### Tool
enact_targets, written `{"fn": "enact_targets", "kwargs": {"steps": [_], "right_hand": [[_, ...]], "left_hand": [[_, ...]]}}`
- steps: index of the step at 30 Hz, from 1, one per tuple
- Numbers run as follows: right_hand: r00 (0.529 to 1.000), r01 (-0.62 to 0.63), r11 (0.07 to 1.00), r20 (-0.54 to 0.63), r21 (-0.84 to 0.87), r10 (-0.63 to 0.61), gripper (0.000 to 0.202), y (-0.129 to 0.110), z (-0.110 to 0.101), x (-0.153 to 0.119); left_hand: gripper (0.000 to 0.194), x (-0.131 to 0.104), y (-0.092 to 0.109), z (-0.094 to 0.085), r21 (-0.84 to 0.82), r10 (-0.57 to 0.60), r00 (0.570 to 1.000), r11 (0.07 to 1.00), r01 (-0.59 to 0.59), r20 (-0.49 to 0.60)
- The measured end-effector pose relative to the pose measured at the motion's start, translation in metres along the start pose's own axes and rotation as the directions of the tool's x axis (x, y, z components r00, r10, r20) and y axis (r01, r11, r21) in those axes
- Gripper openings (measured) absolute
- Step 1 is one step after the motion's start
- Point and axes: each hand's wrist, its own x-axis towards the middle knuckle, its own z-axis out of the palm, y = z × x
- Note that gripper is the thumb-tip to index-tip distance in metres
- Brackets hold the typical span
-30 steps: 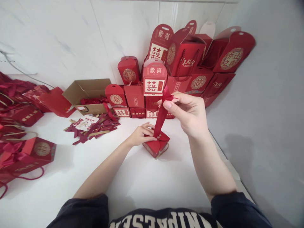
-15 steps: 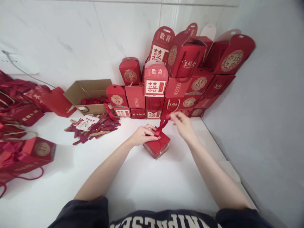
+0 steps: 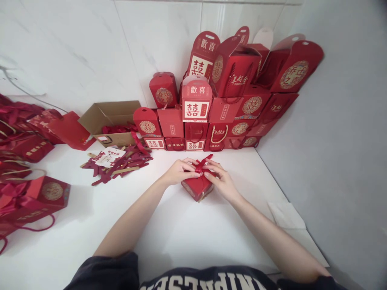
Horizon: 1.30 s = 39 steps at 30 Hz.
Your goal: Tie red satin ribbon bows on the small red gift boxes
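On the white table in front of me rests a small red gift box with a closed top. A shiny red ribbon runs across its top, with one end sticking up toward the back right. My left hand is closed on the ribbon at the box's left, thumb and fingers pinching near the middle. From the right, my right hand pinches the ribbon beside the left fingertips. Fingers partly hide where the ribbon crosses.
Stacked red gift boxes stand against the tiled wall. At left, an open cardboard box holds red ribbons, beside a pile of dark red pieces with a white card. Ribboned red boxes fill the far left. A grey wall bounds the right.
My right hand has come down and left from above the box, where it held the ribbon ends raised, to the ribbon on the box top. My left hand stays in place.
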Motion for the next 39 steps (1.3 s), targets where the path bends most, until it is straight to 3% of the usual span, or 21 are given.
{"fn": "enact_targets", "kwargs": {"steps": [4, 8, 12, 16, 19, 23, 29, 39], "right_hand": [[0.991, -0.062, 0.991, 0.127, 0.119, 0.047, 0.021, -0.006, 0.006, 0.006], [0.986, -0.141, 0.96, 0.126, 0.241, 0.113, 0.018, -0.01, 0.012, 0.016], [0.978, -0.207, 0.908, 0.044, 0.363, 0.205, 0.021, -0.008, 0.017, 0.021], [0.917, -0.297, 0.79, -0.071, 0.537, 0.393, 0.031, -0.002, 0.011, 0.022], [0.882, -0.279, 0.802, -0.189, 0.528, 0.431, 0.032, 0.001, -0.001, 0.02], [0.879, -0.191, 0.852, -0.301, 0.487, 0.369, 0.023, 0.001, -0.011, 0.013], [0.933, 0.042, 0.956, -0.354, 0.292, 0.067, 0.015, -0.017, -0.011, 0.009], [0.896, 0.137, 0.936, -0.444, 0.325, 0.023, 0.014, -0.035, -0.015, 0.014]], "left_hand": [[0.017, 0.0, 0.002, 0.0, 0.01, 0.011, 1.0, 1.0, -0.011, 0.005], [0.016, 0.0, 0.004, 0.001, 0.038, 0.011, 1.0, 0.999, -0.011, 0.018], [0.017, 0.0, 0.004, 0.001, 0.035, 0.017, 1.0, 0.999, -0.018, 0.008], [0.019, 0.0, 0.004, 0.002, 0.014, 0.007, 1.0, 1.0, -0.007, -0.001], [0.02, 0.0, 0.005, 0.003, 0.012, -0.01, 1.0, 1.0, 0.01, -0.003], [0.018, 0.001, 0.006, 0.003, 0.005, -0.026, 1.0, 1.0, 0.026, -0.001], [0.016, 0.001, 0.006, 0.003, -0.002, -0.045, 0.999, 0.999, 0.045, -0.003], [0.02, 0.002, 0.012, 0.002, -0.012, -0.096, 0.995, 0.995, 0.096, 0.024]]}}
